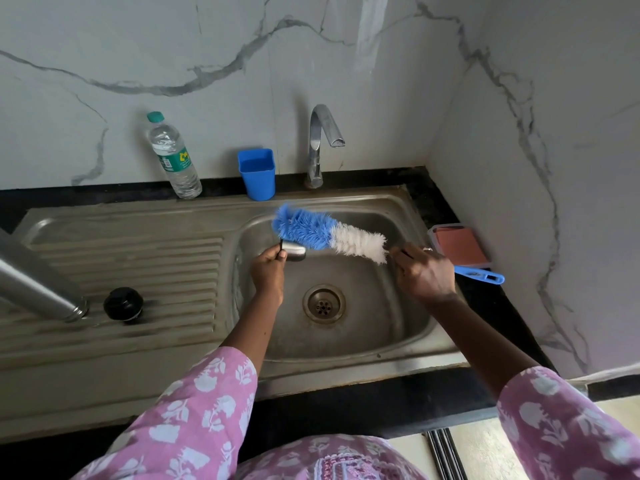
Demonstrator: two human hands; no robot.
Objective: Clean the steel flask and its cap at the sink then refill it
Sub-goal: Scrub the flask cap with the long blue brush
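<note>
**Person scrubbing a flask cap with a bottle brush over a steel sink**

The view looked down from the person's head at a steel sink set in a black desk, with marble-patterned walls behind and to the right. Both arms wore pink sleeves with white flowers.

Above the basin, at 10 o'clock from the drain, the left hand pinched the small steel cap between thumb and curled fingers. At 2 o'clock from the drain, the right hand was wrapped around the stem of a bottle brush. The brush's blue handle stuck out past the hand toward 3 o'clock. Its bristles, white near the hand and blue at the tip, reached toward 9 o'clock, and the blue part lay over the cap and seemed to touch it.

The steel flask lay at 9 o'clock from the basin, its open mouth on the ribbed drainboard and its body running past the left edge. A black stopper sat just beside the mouth.

Along the back edge, at 12 o'clock, stood a chrome tap, with a blue cup just to its left and a clear plastic bottle with a green top farther left. At 3 o'clock, on the desk, sat a small tray holding a reddish pad.
</note>
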